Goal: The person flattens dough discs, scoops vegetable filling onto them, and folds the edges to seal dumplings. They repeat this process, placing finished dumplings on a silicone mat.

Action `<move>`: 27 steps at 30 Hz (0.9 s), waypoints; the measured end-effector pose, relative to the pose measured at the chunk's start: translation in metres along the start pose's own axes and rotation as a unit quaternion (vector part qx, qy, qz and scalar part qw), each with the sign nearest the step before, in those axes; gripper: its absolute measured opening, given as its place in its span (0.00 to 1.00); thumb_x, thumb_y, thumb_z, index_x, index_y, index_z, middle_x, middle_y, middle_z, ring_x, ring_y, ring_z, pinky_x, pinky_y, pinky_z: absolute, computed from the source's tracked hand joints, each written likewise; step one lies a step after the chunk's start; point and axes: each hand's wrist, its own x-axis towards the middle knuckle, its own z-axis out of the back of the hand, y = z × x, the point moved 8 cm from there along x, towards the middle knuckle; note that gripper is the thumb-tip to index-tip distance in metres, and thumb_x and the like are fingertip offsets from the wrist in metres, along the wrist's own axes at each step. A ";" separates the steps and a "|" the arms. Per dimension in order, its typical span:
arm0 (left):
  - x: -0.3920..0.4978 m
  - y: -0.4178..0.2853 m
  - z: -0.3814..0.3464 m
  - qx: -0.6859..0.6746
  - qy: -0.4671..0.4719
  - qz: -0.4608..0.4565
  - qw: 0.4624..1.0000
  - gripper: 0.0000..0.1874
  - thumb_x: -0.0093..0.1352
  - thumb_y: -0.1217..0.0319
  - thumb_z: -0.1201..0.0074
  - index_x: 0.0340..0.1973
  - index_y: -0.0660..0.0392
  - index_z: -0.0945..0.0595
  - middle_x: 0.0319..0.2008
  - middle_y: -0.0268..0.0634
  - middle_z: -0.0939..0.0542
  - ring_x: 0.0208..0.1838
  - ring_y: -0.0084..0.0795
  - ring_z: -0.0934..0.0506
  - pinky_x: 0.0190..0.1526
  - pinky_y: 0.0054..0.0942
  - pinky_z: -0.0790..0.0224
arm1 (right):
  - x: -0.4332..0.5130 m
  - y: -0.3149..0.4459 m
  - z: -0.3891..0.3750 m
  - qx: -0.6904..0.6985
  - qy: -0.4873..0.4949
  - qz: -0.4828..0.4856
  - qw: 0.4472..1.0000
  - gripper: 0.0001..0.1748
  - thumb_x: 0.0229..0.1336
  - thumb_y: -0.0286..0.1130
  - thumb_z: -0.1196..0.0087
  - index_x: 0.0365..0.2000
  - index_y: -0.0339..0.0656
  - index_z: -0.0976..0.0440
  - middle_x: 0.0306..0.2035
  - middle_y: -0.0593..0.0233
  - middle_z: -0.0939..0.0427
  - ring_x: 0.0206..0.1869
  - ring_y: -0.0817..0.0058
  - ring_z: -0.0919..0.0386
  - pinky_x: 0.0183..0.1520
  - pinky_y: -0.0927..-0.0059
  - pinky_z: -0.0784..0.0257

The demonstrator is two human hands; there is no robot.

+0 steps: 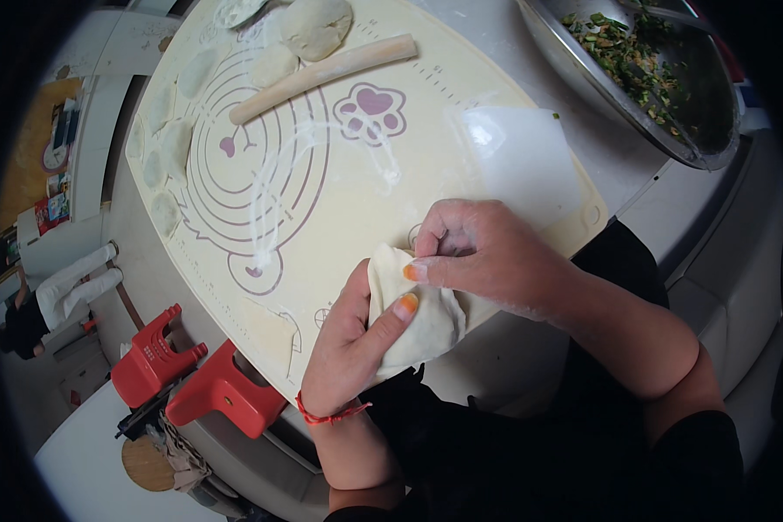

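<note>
A folded dough pocket (424,329) rests in my left hand (355,339), whose thumb presses on its near face. My right hand (489,254) pinches the upper edge of that dough between thumb and curled fingers. Any filling inside is hidden. Both hands are above the near edge of a cream dough mat (359,202) printed with rings and a paw. On the mat's far part lies a wooden rolling pin (326,78), against a small dough piece (274,65) and a larger dough ball (316,29). Several pale dough pieces (176,150) lie along the left edge.
A metal bowl (574,72) with chopped green filling (633,65) stands at the upper right. Near it, a white sheet (522,156) lies on the mat. Red plastic stools (228,395) stand on the floor at left. Farther left is another person (59,293) in white trousers.
</note>
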 end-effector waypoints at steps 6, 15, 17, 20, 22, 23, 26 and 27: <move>0.002 -0.002 -0.001 -0.016 -0.020 -0.010 1.000 0.23 0.77 0.69 0.51 0.65 0.64 0.33 0.53 0.36 0.23 0.55 0.23 0.26 0.57 0.25 0.34 | -0.001 0.007 0.004 -0.040 -0.036 0.021 0.998 0.07 0.61 0.24 0.40 0.34 0.34 0.28 0.30 0.68 0.22 0.36 0.86 0.24 0.39 0.81 0.28; 0.002 -0.002 -0.004 -0.029 -0.034 -0.012 0.999 0.22 0.77 0.71 0.52 0.64 0.64 0.33 0.52 0.36 0.23 0.53 0.22 0.26 0.56 0.24 0.33 | 0.000 0.005 0.006 -0.007 -0.080 0.030 0.996 0.08 0.64 0.27 0.42 0.40 0.33 0.26 0.32 0.70 0.23 0.34 0.86 0.25 0.38 0.80 0.29; 0.002 -0.004 -0.003 -0.020 -0.038 -0.019 0.999 0.21 0.77 0.71 0.52 0.64 0.64 0.33 0.51 0.36 0.22 0.53 0.22 0.26 0.56 0.24 0.33 | 0.002 0.000 0.007 0.007 -0.061 -0.020 0.998 0.10 0.65 0.31 0.43 0.41 0.33 0.25 0.32 0.70 0.22 0.33 0.86 0.26 0.38 0.80 0.29; 0.002 -0.005 -0.002 -0.007 -0.043 -0.021 0.999 0.20 0.77 0.70 0.51 0.62 0.64 0.32 0.50 0.35 0.22 0.52 0.22 0.26 0.54 0.24 0.33 | 0.003 -0.007 0.007 -0.032 -0.028 -0.034 0.999 0.15 0.64 0.35 0.41 0.35 0.27 0.22 0.27 0.65 0.21 0.29 0.83 0.25 0.34 0.78 0.28; 0.001 -0.004 0.002 0.005 -0.046 -0.019 0.999 0.19 0.77 0.69 0.51 0.61 0.64 0.31 0.49 0.34 0.22 0.51 0.21 0.26 0.54 0.23 0.33 | 0.002 -0.004 0.003 -0.038 -0.026 -0.044 0.998 0.15 0.62 0.34 0.40 0.34 0.27 0.21 0.26 0.65 0.20 0.29 0.83 0.25 0.35 0.79 0.27; 0.000 -0.002 0.004 0.020 -0.043 -0.013 0.999 0.21 0.77 0.70 0.51 0.63 0.64 0.32 0.51 0.36 0.23 0.53 0.23 0.26 0.55 0.24 0.33 | 0.001 -0.004 0.002 -0.041 -0.026 -0.049 0.998 0.15 0.61 0.33 0.39 0.33 0.26 0.21 0.25 0.65 0.20 0.29 0.83 0.24 0.35 0.79 0.27; 0.000 0.000 0.007 0.045 -0.038 -0.001 0.998 0.24 0.77 0.70 0.53 0.66 0.64 0.35 0.56 0.38 0.23 0.57 0.25 0.25 0.59 0.26 0.33 | -0.001 -0.001 0.001 -0.056 -0.019 0.007 0.998 0.10 0.63 0.30 0.40 0.37 0.31 0.21 0.31 0.69 0.20 0.34 0.86 0.25 0.40 0.80 0.29; -0.001 -0.001 0.006 0.038 -0.041 -0.002 0.998 0.24 0.77 0.70 0.53 0.66 0.64 0.35 0.56 0.38 0.23 0.57 0.25 0.25 0.59 0.26 0.33 | -0.001 0.000 0.002 -0.065 -0.025 0.007 0.998 0.10 0.62 0.30 0.40 0.37 0.31 0.21 0.31 0.68 0.20 0.35 0.86 0.24 0.40 0.80 0.28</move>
